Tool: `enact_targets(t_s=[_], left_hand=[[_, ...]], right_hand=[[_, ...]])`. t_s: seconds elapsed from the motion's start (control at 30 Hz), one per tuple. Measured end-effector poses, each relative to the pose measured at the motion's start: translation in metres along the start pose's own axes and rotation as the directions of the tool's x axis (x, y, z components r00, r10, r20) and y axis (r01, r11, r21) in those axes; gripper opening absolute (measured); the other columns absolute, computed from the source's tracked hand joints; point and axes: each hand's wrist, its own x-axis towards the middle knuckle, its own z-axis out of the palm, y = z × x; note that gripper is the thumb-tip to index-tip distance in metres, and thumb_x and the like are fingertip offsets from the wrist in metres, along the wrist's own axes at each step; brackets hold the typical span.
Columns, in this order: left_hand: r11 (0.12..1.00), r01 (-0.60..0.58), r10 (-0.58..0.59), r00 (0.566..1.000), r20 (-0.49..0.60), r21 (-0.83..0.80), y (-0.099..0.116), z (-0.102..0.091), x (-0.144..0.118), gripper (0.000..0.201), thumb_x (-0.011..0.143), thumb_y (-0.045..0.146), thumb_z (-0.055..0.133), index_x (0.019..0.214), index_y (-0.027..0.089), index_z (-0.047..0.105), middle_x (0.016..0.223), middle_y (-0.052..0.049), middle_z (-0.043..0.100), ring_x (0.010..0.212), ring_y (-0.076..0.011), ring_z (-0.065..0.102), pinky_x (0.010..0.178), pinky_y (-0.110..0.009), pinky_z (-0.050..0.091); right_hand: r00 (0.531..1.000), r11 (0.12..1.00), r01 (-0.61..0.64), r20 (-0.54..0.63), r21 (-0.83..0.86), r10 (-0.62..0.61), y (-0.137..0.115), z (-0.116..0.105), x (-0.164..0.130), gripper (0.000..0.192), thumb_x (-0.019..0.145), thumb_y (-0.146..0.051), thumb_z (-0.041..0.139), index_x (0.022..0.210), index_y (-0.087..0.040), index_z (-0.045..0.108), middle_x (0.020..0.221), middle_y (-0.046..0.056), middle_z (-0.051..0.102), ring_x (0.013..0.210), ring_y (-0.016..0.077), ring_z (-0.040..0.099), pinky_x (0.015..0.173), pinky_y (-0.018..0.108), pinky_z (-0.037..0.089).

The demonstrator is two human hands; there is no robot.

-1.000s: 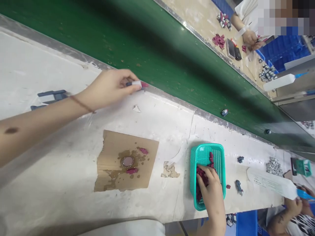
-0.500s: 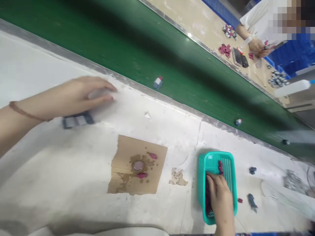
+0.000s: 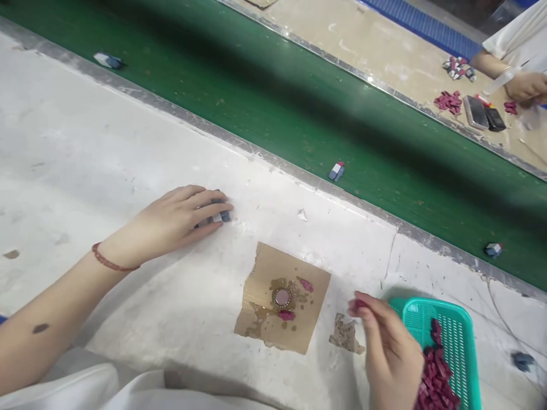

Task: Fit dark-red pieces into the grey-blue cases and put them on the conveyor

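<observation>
My left hand (image 3: pixel 188 219) is low over the white table, its fingers curved around small blue-and-white painted pieces (image 3: pixel 224 216). Thumb and forefinger lie on either side of one piece; the fingers partly hide the others. My right hand (image 3: pixel 391 347) pinches a small dark red piece (image 3: pixel 361 304) between thumb and fingertips, left of the green basket (image 3: pixel 472 353). Inside that basket lies a heap of similar red pieces (image 3: pixel 438 376). Between my hands, a brown cardboard sheet (image 3: pixel 294 336) bears wet stains, a bottle cap (image 3: pixel 282 297) and two red pieces (image 3: pixel 286 315).
A green conveyor belt (image 3: pixel 265 122) runs behind the table, carrying several blue-and-white pieces (image 3: pixel 337 171). A torn cardboard scrap (image 3: pixel 345 333) lies beside my right hand. Across the belt, another person's hand (image 3: pixel 527 88) works near red pieces (image 3: pixel 448 102).
My right hand has come out of the basket with a red piece. My left hand has lowered onto the blue-and-white pieces. The view has shifted left.
</observation>
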Motion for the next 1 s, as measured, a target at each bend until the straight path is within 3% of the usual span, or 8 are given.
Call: enact_targets(t_s=[0.17,0.3,0.4,0.47,0.53,0.67,0.87,1.0], left_hand=[[0.997,-0.017,0.024,0.996,-0.090,0.073,0.008,0.006,-0.001,0.039,0.100,0.044,0.039,0.108,0.015,0.064,0.108,-0.013,0.068,0.098,-0.0296,0.056,0.089,-0.046,0.045],[0.943,0.026,-0.066,0.992,-0.110,-0.332,0.040,0.015,-0.008,0.046,0.100,0.051,0.033,0.107,0.013,0.058,0.104,-0.014,0.065,0.094,-0.0255,0.058,0.084,-0.038,0.047],[0.601,0.150,-0.151,0.986,0.072,-0.785,0.074,0.022,-0.010,0.049,0.102,0.050,0.021,0.095,0.015,0.055,0.082,-0.007,0.060,0.070,-0.0181,0.055,0.066,-0.029,0.047],[0.368,0.288,-0.152,0.957,0.248,-0.884,0.091,0.024,-0.007,0.053,0.101,0.053,0.019,0.088,0.016,0.055,0.070,-0.002,0.054,0.056,-0.0144,0.047,0.057,-0.027,0.044],[0.264,0.378,-0.151,0.925,0.349,-0.887,0.100,0.025,-0.002,0.056,0.100,0.057,0.020,0.087,0.016,0.056,0.066,0.000,0.050,0.051,-0.0126,0.041,0.053,-0.027,0.042],[0.289,0.375,-0.173,0.926,0.337,-0.881,0.106,0.027,0.004,0.045,0.098,0.052,0.035,0.101,0.015,0.059,0.067,0.001,0.051,0.054,-0.0123,0.045,0.051,-0.024,0.042],[0.340,0.206,-0.135,0.976,0.169,-0.918,0.114,0.039,-0.003,0.024,0.096,0.026,0.048,0.114,0.018,0.062,0.092,-0.006,0.070,0.082,-0.0180,0.066,0.063,-0.023,0.054],[0.414,0.118,-0.141,0.988,0.065,-0.903,0.115,0.048,-0.006,0.025,0.096,0.019,0.048,0.119,0.021,0.059,0.107,-0.007,0.070,0.087,-0.0168,0.067,0.065,-0.021,0.056]], right_hand=[[0.964,0.946,-0.130,0.262,0.298,0.050,-0.012,0.040,0.007,0.013,0.092,-0.033,0.056,0.091,-0.021,0.063,0.072,0.002,0.070,0.063,0.0167,0.068,0.059,0.026,0.055],[0.960,0.971,0.012,0.268,0.240,-0.078,-0.017,0.058,0.006,0.012,0.091,-0.027,0.056,0.081,-0.022,0.058,0.064,-0.003,0.064,0.055,0.0126,0.060,0.051,0.021,0.048],[0.931,0.962,0.200,0.269,0.186,-0.246,-0.018,0.068,0.004,0.011,0.094,-0.021,0.051,0.084,-0.022,0.057,0.068,-0.001,0.064,0.057,0.0126,0.059,0.052,0.022,0.047],[0.882,0.916,0.372,0.251,0.149,-0.399,-0.019,0.075,0.002,0.013,0.096,-0.018,0.047,0.088,-0.021,0.056,0.072,0.001,0.064,0.061,0.0142,0.059,0.056,0.024,0.048],[0.816,0.847,0.525,0.237,0.080,-0.528,-0.019,0.082,0.002,0.016,0.098,-0.015,0.043,0.088,-0.019,0.056,0.071,0.003,0.063,0.061,0.0155,0.056,0.056,0.026,0.047],[0.750,0.766,0.640,0.263,-0.057,-0.607,-0.019,0.088,0.000,0.023,0.097,-0.010,0.042,0.080,-0.019,0.054,0.064,0.003,0.057,0.056,0.0159,0.047,0.050,0.027,0.041],[0.763,0.797,0.602,0.333,-0.056,-0.554,-0.019,0.085,0.001,0.030,0.098,-0.011,0.038,0.072,-0.021,0.049,0.063,0.001,0.052,0.056,0.0152,0.044,0.051,0.026,0.037],[0.791,0.824,0.563,0.330,-0.060,-0.516,-0.020,0.086,0.001,0.027,0.098,-0.011,0.038,0.075,-0.021,0.049,0.062,0.000,0.050,0.054,0.0149,0.044,0.051,0.026,0.036]])
